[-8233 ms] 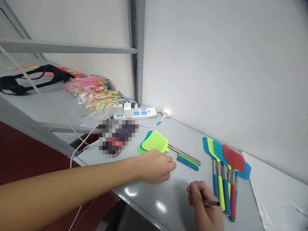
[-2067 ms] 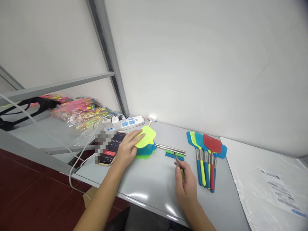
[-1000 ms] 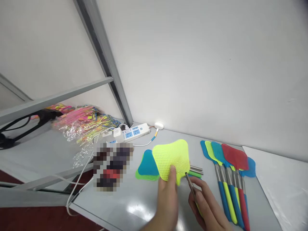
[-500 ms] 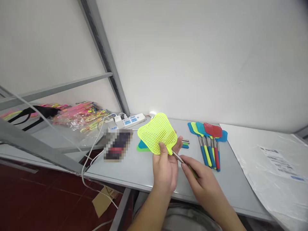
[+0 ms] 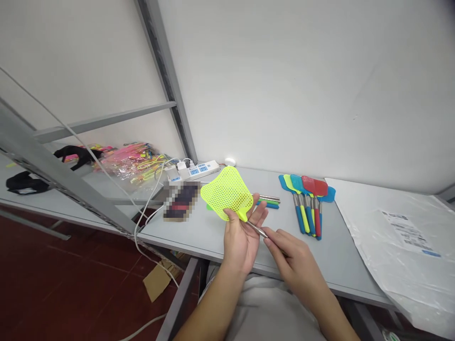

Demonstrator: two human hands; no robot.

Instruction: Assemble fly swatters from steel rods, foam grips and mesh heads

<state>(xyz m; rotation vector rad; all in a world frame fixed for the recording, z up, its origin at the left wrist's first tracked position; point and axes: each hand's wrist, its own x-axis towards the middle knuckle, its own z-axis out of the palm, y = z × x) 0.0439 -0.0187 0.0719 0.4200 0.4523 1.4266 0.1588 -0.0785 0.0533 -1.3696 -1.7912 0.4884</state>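
Note:
Both hands hold one yellow fly swatter [image 5: 227,192] above the table. My left hand [image 5: 238,239] pinches the base of its perforated head with the thumb in front, the other fingers spread loosely behind. My right hand [image 5: 293,255] is closed round the metal shaft [image 5: 256,229] farther down, covering most of the handle. Behind the left hand lie more swatter parts, with metal rods and blue and green handles [image 5: 272,204]; the yellow head partly covers them. To the right, several finished-looking fly swatters [image 5: 307,199] in blue, yellow, teal and red lie fanned together.
A white power strip [image 5: 202,169] with plugs and cables sits at the back left, beside a pixelated dark object [image 5: 182,201]. A grey metal frame [image 5: 174,85] rises there. Plastic bags of colourful items [image 5: 133,161] lie farther left. A white plastic sheet [image 5: 377,246] covers the table's right end.
The view has shifted slightly. My right hand has drawn back along the shaft, so more bare metal shows between the hands. My left fingers have spread more.

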